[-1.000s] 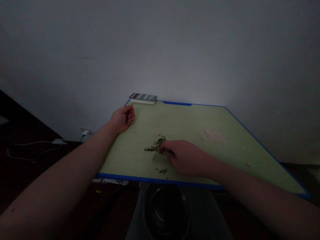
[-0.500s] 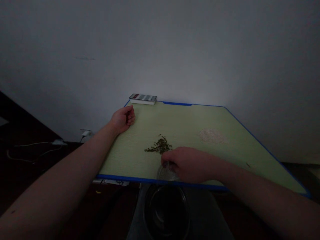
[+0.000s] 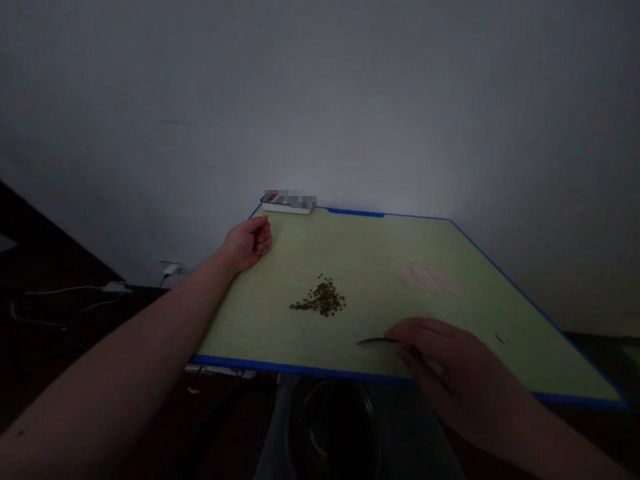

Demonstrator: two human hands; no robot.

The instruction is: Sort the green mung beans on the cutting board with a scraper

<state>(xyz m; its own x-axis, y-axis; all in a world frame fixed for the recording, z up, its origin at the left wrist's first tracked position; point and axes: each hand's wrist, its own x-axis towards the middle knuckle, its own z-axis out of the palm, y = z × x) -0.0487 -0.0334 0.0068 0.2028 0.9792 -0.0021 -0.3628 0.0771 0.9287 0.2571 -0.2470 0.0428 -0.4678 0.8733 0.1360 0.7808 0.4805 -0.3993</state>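
Observation:
My left hand [image 3: 249,243] rests at the table's left edge with its fingers curled in, and nothing shows in it. My right hand [image 3: 445,357], over the front right of the table, pinches a thin curved piece [image 3: 374,341] seen edge-on; its exact kind does not show. A small heap of dark greenish-brown grains [image 3: 326,298] lies left of that piece, apart from it. Farther back on the right spreads a patch of pale grains [image 3: 427,277]. Below the front edge, a round dark bowl [image 3: 371,427] with a shiny rim sits between my legs; its inside is too dark to read.
The pale green tabletop [image 3: 350,247] has a blue border. A flat white box [image 3: 287,208] stands at the back left corner against the wall [image 3: 380,113]. A small brown sliver [image 3: 499,339] lies at the right. White cables [image 3: 80,291] and a plug [image 3: 171,269] are at the left.
My right hand has moved right, away from the dark grains and the bowl. The thing in it, earlier round and see-through, now shows edge-on. My left hand stays put.

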